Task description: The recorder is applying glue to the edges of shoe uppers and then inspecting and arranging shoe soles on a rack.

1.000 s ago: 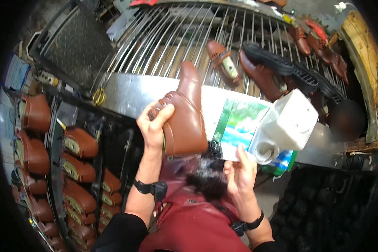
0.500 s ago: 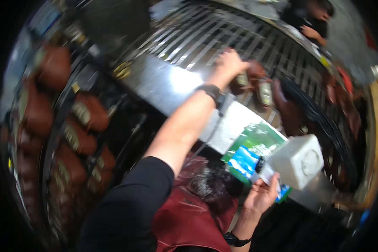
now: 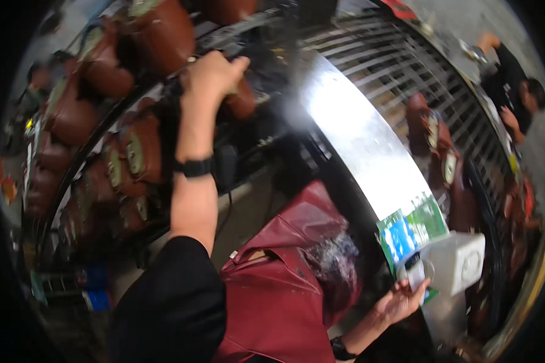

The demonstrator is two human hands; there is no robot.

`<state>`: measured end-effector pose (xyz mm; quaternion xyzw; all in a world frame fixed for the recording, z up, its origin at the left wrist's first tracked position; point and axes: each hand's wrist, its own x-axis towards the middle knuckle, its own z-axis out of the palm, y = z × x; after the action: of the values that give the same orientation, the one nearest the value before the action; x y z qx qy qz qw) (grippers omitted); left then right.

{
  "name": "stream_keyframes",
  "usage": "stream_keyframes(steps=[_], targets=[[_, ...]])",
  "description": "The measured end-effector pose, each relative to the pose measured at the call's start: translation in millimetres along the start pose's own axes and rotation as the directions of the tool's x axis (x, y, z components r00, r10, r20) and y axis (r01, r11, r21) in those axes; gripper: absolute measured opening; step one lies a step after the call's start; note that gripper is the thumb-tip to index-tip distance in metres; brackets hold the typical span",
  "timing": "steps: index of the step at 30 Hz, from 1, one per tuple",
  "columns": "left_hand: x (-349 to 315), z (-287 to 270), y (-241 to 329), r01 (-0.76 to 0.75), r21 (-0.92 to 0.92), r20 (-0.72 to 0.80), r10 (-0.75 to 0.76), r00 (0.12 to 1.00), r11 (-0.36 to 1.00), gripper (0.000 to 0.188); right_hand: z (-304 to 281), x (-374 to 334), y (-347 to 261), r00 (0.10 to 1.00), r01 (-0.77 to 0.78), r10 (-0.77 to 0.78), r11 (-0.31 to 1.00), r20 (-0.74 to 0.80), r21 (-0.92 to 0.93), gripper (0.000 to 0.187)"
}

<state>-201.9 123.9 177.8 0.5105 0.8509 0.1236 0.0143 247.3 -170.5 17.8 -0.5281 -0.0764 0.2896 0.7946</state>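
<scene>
My left hand (image 3: 209, 78) is at the shoe rack on the left, reaching among its shoes. A brown shoe (image 3: 242, 100) shows just below its fingers; blur hides whether they grip it. My right hand (image 3: 399, 304), low on the right, holds a small white thing with a black end (image 3: 416, 275), its kind unclear. Right beside it stands a whitish plastic jug (image 3: 463, 266), tilted in the picture. A green, white and blue packet (image 3: 427, 218) lies behind the jug on the metal ledge (image 3: 360, 130). A dark red apron (image 3: 278, 308) covers my front.
Several brown shoes (image 3: 163, 36) fill the rack on the left. A slatted metal conveyor (image 3: 369, 60) runs along the ledge, with a pair of brown shoes (image 3: 433, 130) on it. Across it is another person (image 3: 511, 85) in black. A yellowish edge (image 3: 536, 278) borders the far right.
My left hand has swung from the conveyor shoes to the rack on the left. The view has turned left with it. My right hand still holds the white thing by the jug.
</scene>
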Motion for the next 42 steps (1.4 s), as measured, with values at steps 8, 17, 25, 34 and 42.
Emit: stream_keyframes(steps=[8,17,25,34,42], targets=[[-27,52,-56,-0.310,-0.275,-0.163,0.274,0.948,0.910,0.055,-2,8,-1,0.917,0.347,-0.376,0.917,-0.137,-0.197,0.019],[-188,139,17,0.156,-0.988,0.130,0.604,0.786,0.009,0.064,-15,22,18,0.882,0.387,-0.457,0.572,0.110,-0.724,0.020],[-218,163,88,0.422,-0.902,0.251,0.688,0.681,-0.088,0.051,-2,23,14,0.948,0.082,-0.149,0.968,-0.282,-0.235,0.021],[-209,241,81,-0.853,-0.491,-0.496,0.861,0.109,-0.175,0.027,48,12,30,0.943,-0.267,0.265,0.963,0.200,-0.015,0.015],[-209,235,82,-0.858,-0.483,-0.490,0.866,0.100,-0.174,0.028,93,72,70,0.969,0.050,0.015,0.966,0.248,-0.255,0.018]])
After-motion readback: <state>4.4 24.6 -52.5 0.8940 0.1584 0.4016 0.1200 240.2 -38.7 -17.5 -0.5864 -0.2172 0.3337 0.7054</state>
